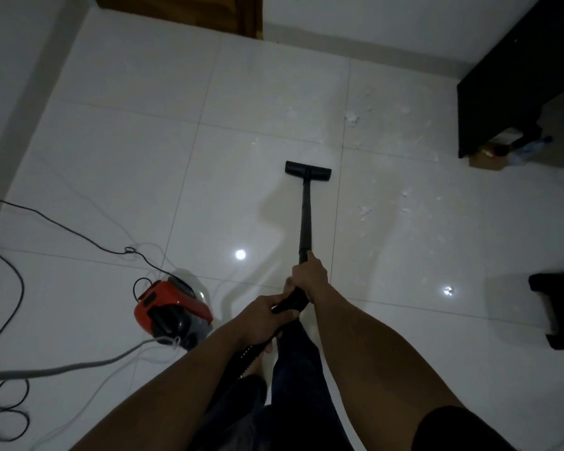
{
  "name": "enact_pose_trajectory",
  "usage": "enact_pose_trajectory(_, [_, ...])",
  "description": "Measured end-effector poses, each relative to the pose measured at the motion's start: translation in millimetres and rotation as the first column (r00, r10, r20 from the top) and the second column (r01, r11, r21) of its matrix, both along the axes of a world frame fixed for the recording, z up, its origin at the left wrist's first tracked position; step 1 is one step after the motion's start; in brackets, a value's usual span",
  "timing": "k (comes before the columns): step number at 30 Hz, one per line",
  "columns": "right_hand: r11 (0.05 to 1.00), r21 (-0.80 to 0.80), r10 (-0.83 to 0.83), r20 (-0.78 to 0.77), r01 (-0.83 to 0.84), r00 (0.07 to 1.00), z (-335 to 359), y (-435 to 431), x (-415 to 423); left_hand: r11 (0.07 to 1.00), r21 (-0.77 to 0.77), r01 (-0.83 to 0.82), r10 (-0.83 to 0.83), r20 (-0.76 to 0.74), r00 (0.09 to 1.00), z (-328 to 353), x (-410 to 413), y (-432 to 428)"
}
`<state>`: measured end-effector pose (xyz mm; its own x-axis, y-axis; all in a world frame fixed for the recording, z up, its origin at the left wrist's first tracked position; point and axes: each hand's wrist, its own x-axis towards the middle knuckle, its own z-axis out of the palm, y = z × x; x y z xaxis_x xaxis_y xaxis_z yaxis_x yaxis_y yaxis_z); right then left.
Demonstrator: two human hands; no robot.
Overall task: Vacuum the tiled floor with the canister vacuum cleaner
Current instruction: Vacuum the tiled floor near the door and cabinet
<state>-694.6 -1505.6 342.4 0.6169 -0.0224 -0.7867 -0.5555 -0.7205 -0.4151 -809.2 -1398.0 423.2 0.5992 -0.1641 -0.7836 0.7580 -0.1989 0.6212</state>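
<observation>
— Two hands: how are they held?
— Both are clamped on the black wand (305,216), right hand (308,278) ahead of left hand (267,315); its nozzle (308,169) is laid flat well ahead.
— And around?
— The red canister (173,307) is set left of them; white crumbs (352,117) are scattered on glossy tiles (144,157) ahead-right.

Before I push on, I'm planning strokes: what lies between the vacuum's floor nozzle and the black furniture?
Head view: white tile scattered with small white scraps between floor nozzle and black furniture; nothing larger.

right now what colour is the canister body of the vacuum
Red with black parts, the vacuum canister sits on the tiled floor, seen best in the head view.
</observation>
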Motion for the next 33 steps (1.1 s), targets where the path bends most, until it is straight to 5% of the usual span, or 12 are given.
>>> enact_pose_trajectory(9, [0.991,0.021,0.130,-0.007,-0.130,0.992,-1.9,28.9,123.5,0.994,0.021,-0.104,0.105,-0.047,0.993,-0.6,113.8,12.0])
enact_pose_trajectory(18, [0.996,0.046,0.078,-0.014,-0.077,0.997,-9.6,61.6,238.3,0.983,0.076,-0.165,0.170,-0.065,0.983,1.9,226.2,34.3])
enact_pose_trajectory(33, [0.999,-0.015,0.050,0.018,-0.049,0.999,-15.0,138.2,383.5,0.988,0.096,-0.119,0.109,0.107,0.988,3.9,370.4,113.8])
